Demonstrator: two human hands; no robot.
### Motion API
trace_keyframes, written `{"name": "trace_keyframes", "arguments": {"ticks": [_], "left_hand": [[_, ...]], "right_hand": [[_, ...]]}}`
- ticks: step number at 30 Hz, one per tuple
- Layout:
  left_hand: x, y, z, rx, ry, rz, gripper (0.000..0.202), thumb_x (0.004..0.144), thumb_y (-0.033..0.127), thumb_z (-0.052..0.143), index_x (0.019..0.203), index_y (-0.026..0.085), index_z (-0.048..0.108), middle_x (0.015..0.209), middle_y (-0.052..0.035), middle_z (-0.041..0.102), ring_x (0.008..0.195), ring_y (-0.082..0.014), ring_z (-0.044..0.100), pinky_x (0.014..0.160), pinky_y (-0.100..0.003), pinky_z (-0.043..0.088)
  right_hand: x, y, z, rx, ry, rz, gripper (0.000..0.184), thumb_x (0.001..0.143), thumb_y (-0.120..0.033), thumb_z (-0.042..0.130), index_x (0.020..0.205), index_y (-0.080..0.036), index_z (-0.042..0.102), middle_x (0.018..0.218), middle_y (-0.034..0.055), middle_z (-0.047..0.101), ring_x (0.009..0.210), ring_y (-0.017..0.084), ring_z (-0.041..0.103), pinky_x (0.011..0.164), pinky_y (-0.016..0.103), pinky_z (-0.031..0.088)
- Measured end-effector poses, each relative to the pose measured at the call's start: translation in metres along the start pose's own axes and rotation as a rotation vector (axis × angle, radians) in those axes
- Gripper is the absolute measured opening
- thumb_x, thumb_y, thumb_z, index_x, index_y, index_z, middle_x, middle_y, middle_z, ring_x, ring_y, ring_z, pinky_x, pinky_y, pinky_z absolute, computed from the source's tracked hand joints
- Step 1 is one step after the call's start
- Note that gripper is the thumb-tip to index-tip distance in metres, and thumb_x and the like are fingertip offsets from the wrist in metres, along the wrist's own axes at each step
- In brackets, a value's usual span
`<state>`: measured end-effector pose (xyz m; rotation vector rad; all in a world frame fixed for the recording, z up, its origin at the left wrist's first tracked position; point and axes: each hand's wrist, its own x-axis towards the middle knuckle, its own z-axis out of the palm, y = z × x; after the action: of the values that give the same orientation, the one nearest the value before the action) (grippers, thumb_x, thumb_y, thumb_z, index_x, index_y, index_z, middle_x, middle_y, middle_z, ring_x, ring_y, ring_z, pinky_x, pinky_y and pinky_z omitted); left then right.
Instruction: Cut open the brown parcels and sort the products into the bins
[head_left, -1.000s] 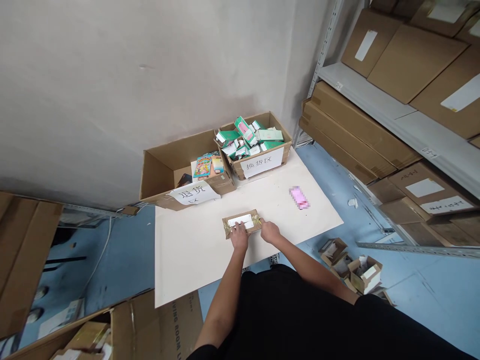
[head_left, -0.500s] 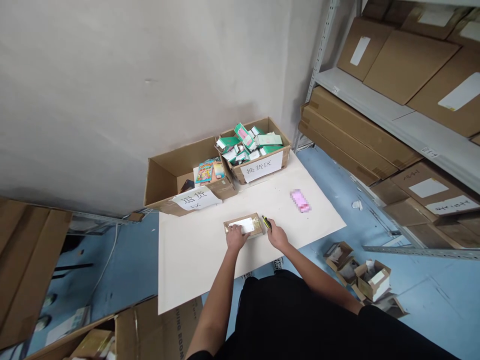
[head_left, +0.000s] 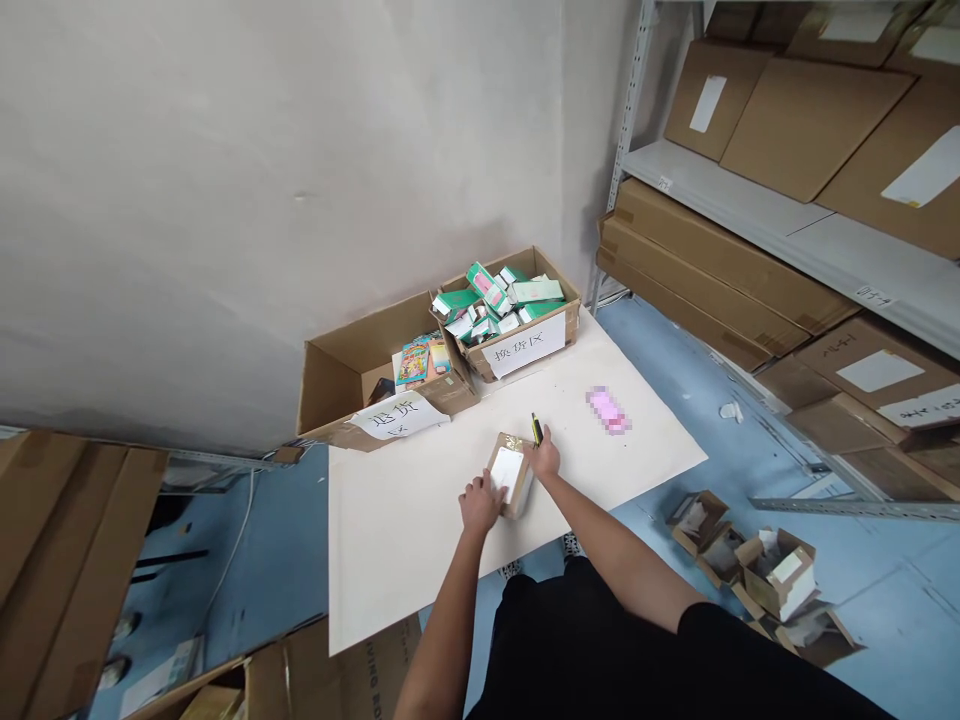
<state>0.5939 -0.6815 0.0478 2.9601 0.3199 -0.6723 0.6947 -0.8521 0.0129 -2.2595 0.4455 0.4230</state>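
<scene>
A small taped cardboard box (head_left: 508, 474) with a white label stands slantwise on the white tabletop (head_left: 397, 540). My left hand (head_left: 481, 502) grips its lower left side, the thumb lying over the label. In my right hand (head_left: 545, 456) is a yellow-and-black utility knife (head_left: 537, 430), pointing away from me. That hand is at the box's upper right edge, fingers closed round the knife. Whether the blade is out is too small to tell. To the right on the table lies a pink, pixelated item (head_left: 608, 410).
Behind the box stand two open cartons with handwritten signs: a left carton (head_left: 322, 385) with colourful packs, a right carton (head_left: 574, 325) full of green-and-white boxes. Shelving (head_left: 750, 210) with cartons rises at right. Opened small boxes (head_left: 776, 570) lie on the floor.
The small box has been turned from lying crosswise to pointing mostly away from me. My right hand, still with the knife, has come up against its right edge.
</scene>
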Motion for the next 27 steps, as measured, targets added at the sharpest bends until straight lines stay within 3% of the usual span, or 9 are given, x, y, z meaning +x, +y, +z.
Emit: {"name": "trace_keyframes", "arguments": {"ticks": [4, 6, 8, 11, 14, 17, 21, 24, 27], "left_hand": [[-0.017, 0.016, 0.026, -0.127, -0.027, 0.069, 0.063, 0.107, 0.038, 0.03, 0.167, 0.021, 0.029, 0.174, -0.0131, 0.032, 0.145, -0.0311, 0.048, 0.11, -0.043, 0.047], [-0.014, 0.008, 0.029, -0.176, -0.058, 0.049, 0.067, 0.104, 0.033, 0.038, 0.169, 0.022, 0.026, 0.177, -0.0113, 0.024, 0.146, -0.0307, 0.049, 0.113, -0.041, 0.046], [-0.006, -0.015, 0.026, -0.201, -0.104, -0.007, 0.073, 0.099, 0.031, 0.047, 0.169, 0.024, 0.027, 0.178, -0.0116, 0.02, 0.143, -0.0328, 0.053, 0.114, -0.043, 0.047], [0.006, -0.065, 0.016, -0.197, -0.186, -0.135, 0.072, 0.095, 0.031, 0.055, 0.164, 0.026, 0.038, 0.177, -0.0135, 0.022, 0.139, -0.0364, 0.058, 0.113, -0.048, 0.049], [0.012, -0.103, 0.009, -0.203, -0.083, -0.222, 0.064, 0.097, 0.029, 0.048, 0.16, 0.022, 0.044, 0.177, -0.0134, 0.022, 0.147, -0.0348, 0.05, 0.113, -0.046, 0.049], [0.013, -0.111, 0.016, -0.262, 0.048, -0.094, 0.061, 0.103, 0.031, 0.036, 0.163, 0.019, 0.039, 0.177, -0.0109, 0.025, 0.158, -0.0278, 0.035, 0.122, -0.042, 0.041], [0.012, -0.101, 0.044, -0.369, -0.05, 0.094, 0.069, 0.103, 0.036, 0.037, 0.167, 0.012, 0.026, 0.178, -0.0128, 0.017, 0.161, -0.0282, 0.029, 0.126, -0.041, 0.036], [0.006, -0.111, 0.06, -0.446, -0.054, 0.083, 0.074, 0.1, 0.025, 0.036, 0.169, 0.009, 0.016, 0.179, -0.0144, 0.007, 0.16, -0.0276, 0.031, 0.123, -0.039, 0.041], [0.001, -0.147, 0.059, -0.407, -0.118, -0.026, 0.08, 0.093, 0.017, 0.044, 0.169, 0.012, 0.022, 0.178, -0.0121, 0.013, 0.159, -0.0302, 0.033, 0.123, -0.041, 0.041]], "right_hand": [[0.021, -0.005, -0.005, 0.109, -0.012, 0.09, 0.042, 0.095, -0.054, 0.064, 0.116, -0.018, 0.067, 0.106, 0.014, 0.078, 0.1, 0.028, 0.074, 0.077, 0.03, 0.053], [0.017, -0.003, -0.002, 0.221, -0.058, 0.12, 0.038, 0.1, -0.054, 0.053, 0.1, -0.019, 0.067, 0.1, 0.0136, 0.077, 0.095, 0.026, 0.074, 0.073, 0.028, 0.051], [0.007, -0.001, 0.004, 0.303, -0.108, 0.102, 0.041, 0.103, -0.054, 0.047, 0.091, -0.02, 0.065, 0.092, 0.0106, 0.077, 0.087, 0.023, 0.073, 0.069, 0.026, 0.05], [-0.01, 0.005, 0.016, 0.483, -0.174, 0.03, 0.045, 0.101, -0.06, 0.044, 0.087, -0.021, 0.062, 0.085, 0.0055, 0.074, 0.076, 0.018, 0.07, 0.064, 0.023, 0.049], [-0.02, 0.012, 0.027, 0.595, -0.13, 0.035, 0.048, 0.097, -0.067, 0.044, 0.084, -0.023, 0.059, 0.08, 0.0032, 0.07, 0.07, 0.017, 0.066, 0.059, 0.024, 0.047], [-0.029, 0.015, 0.042, 0.531, -0.107, 0.088, 0.048, 0.094, -0.07, 0.047, 0.084, -0.024, 0.057, 0.076, 0.001, 0.065, 0.068, 0.018, 0.063, 0.057, 0.024, 0.045], [-0.049, 0.004, 0.07, 0.569, -0.213, 0.098, 0.049, 0.093, -0.07, 0.05, 0.088, -0.023, 0.06, 0.087, 0.0047, 0.071, 0.082, 0.02, 0.07, 0.067, 0.025, 0.051], [-0.066, -0.015, 0.088, 0.607, -0.246, 0.072, 0.052, 0.092, -0.073, 0.051, 0.094, -0.022, 0.063, 0.096, 0.0073, 0.075, 0.093, 0.023, 0.072, 0.074, 0.027, 0.054], [-0.08, -0.036, 0.1, 0.653, -0.312, 0.001, 0.056, 0.092, -0.075, 0.051, 0.103, -0.022, 0.066, 0.104, 0.0096, 0.077, 0.103, 0.025, 0.073, 0.081, 0.029, 0.056]]}}
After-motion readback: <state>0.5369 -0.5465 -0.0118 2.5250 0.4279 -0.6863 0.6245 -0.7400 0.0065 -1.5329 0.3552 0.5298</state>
